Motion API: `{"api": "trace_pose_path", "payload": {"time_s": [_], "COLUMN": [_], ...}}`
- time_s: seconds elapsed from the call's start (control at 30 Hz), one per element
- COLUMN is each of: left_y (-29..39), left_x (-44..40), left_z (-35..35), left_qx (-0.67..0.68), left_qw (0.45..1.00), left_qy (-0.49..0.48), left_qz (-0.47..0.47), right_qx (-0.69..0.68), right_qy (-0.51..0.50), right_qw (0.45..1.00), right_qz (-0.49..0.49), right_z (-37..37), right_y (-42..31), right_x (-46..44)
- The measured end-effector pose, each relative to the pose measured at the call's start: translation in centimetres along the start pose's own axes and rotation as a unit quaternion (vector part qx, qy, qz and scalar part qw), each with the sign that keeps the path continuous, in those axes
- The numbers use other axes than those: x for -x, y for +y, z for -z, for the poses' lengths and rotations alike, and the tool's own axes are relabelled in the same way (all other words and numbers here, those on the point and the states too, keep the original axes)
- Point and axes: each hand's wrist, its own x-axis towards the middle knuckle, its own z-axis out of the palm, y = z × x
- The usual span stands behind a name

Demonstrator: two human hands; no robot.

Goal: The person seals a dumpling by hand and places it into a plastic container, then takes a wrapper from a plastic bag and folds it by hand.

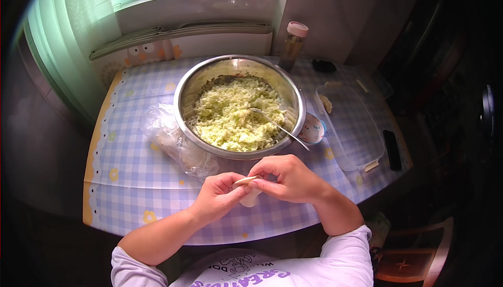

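Both hands meet just in front of the large steel bowl (181, 124). A pale piece of dough (251, 199) hangs between them, its upper edge folded. My left hand (216, 195) pinches one side of it between thumb and fingers. On the other side, my right hand (283, 178) grips the dough's edge the same way. Whether anything lies inside the dough cannot be seen. The bowl holds chopped pale green filling (236, 111), with a metal spoon (283, 129) resting in it and its handle over the rim.
A plastic bag (178, 143) lies left of the bowl. Right of it are a small patterned dish (313, 129), a clear plastic container (353, 140) with a dough piece inside, and a black phone (392, 150). A pink-lidded bottle (292, 46) stands behind. A wooden chair (414, 263) is at lower right.
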Motion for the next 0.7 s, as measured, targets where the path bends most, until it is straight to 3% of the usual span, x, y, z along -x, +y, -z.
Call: {"api": "trace_pose_path", "payload": {"time_s": [0.43, 0.7], "left_y": [0.6, 0.6], "left_x": [-0.2, -0.2], "left_z": [-0.1, -0.2], "left_qx": [0.086, 0.102], "left_qw": [0.996, 0.993], "left_qy": [0.008, 0.051], "left_qz": [0.030, 0.018], "right_qx": [-0.043, -0.022], "right_qy": [0.076, 0.012], "right_qw": [0.996, 0.999], "right_qz": [0.030, -0.038], "right_z": [-0.5, 0.7], "right_y": [-0.1, 0.0], "right_x": [0.0, 0.1]}}
